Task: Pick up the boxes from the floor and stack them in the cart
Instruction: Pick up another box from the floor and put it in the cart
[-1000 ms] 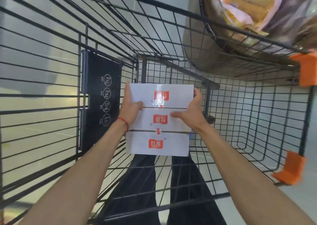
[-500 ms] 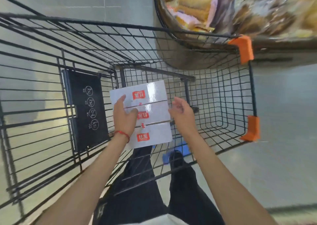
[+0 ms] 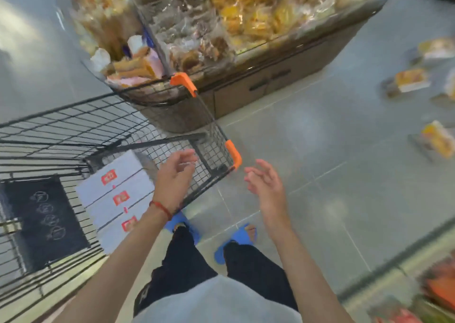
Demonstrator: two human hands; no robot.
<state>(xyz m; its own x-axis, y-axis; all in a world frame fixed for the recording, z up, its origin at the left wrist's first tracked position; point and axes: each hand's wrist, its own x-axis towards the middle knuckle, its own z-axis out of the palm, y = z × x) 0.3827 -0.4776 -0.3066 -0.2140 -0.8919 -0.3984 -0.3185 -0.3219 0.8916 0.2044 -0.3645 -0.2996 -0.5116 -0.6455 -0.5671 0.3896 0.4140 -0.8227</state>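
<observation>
Head camera looks down on a white stack of boxes [image 3: 115, 199] lying inside the wire cart [image 3: 73, 123], with left hand [image 3: 176, 175] and right hand [image 3: 264, 182] hovering empty and loose-fingered; the next move is probably to bend for the blurred packages [image 3: 411, 81] on the floor [image 3: 320, 150].

Grey tiled floor [image 3: 320, 175]. At 2 to 3 o'clock: yellow-printed boxes [image 3: 411, 80] lying scattered, apart from one another, blurred. At 9 o'clock: wire cart [image 3: 73, 125] standing on the floor, holding three white boxes [image 3: 118, 199] with red labels, set together. At 12 o'clock: display bin [image 3: 270, 83], just beside the cart.
</observation>
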